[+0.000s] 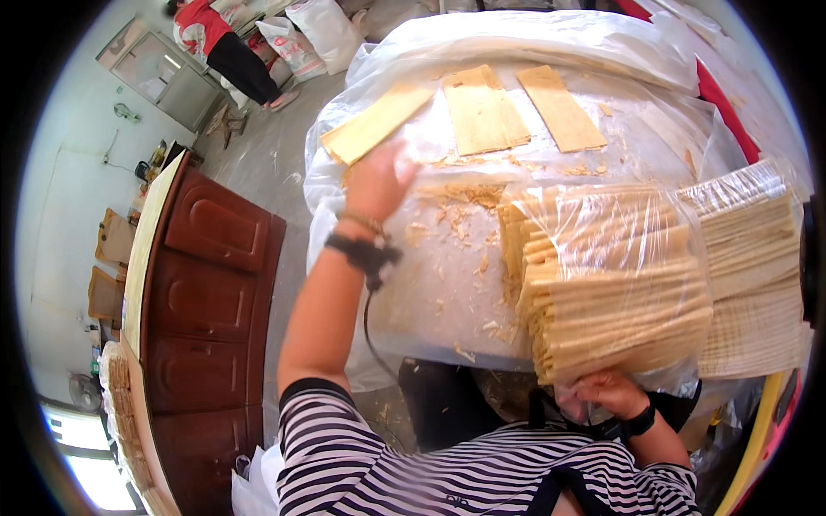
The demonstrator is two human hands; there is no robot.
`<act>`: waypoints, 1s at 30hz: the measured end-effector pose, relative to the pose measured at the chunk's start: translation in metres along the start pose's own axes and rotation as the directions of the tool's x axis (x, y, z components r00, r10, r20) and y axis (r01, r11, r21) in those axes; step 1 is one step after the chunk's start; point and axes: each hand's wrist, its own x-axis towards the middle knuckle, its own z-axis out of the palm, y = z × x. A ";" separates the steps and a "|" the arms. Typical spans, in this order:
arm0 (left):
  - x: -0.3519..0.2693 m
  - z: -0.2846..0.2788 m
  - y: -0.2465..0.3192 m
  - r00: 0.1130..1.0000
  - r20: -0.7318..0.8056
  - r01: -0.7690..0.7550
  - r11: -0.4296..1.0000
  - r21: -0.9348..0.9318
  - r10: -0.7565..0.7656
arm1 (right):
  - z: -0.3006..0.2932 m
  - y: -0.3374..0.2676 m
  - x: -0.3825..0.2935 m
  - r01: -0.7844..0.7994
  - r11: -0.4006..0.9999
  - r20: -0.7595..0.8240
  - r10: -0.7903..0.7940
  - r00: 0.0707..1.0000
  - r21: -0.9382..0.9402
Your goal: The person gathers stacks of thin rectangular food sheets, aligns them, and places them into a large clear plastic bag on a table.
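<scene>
My left hand (381, 182), blurred, reaches over the plastic-covered table beside the near end of a pale yellow stack of sheets (381, 122) resembling dried bean curd; whether its fingers touch the stack is unclear. Two more such piles, a middle one (484, 113) and a narrower one (560, 109), lie to its right. With my right hand (610, 392) I grip the near edge of a clear plastic bag (619, 232). Inside that bag a thick bundle of folded yellow sheets (613, 309) lies at the table's near right, its left ends sticking out.
Another wrapped bundle (752, 258) sits right of the bag. Broken flakes (458, 222) litter the plastic sheeting (439, 303). A reddish-brown wooden cabinet (206, 303) stands at left across a strip of floor. Farther back are a person (226, 48) and white sacks (326, 35). A cable hangs from my left wrist.
</scene>
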 end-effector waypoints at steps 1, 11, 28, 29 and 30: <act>0.020 0.011 -0.024 0.998 0.005 0.057 0.992 0.114 -0.058 | -0.002 0.000 -0.004 -0.108 0.992 -0.025 0.110 0.994 0.066; 0.090 0.072 -0.117 0.871 0.250 0.270 0.838 0.475 -0.423 | -0.023 0.023 -0.015 -0.260 0.951 -0.079 0.276 0.958 0.166; 0.121 0.049 -0.163 0.870 0.263 0.193 0.779 0.596 -0.417 | 0.008 -0.056 0.033 -0.253 0.903 -0.127 0.313 0.941 0.348; 0.118 0.059 -0.181 0.796 0.382 0.150 0.764 0.627 -0.470 | 0.007 -0.057 0.031 -0.258 0.908 -0.114 0.310 0.944 0.330; 0.118 0.066 -0.177 0.777 0.410 0.220 0.816 0.534 -0.478 | 0.004 -0.049 0.031 -0.210 0.958 -0.117 0.236 0.965 0.197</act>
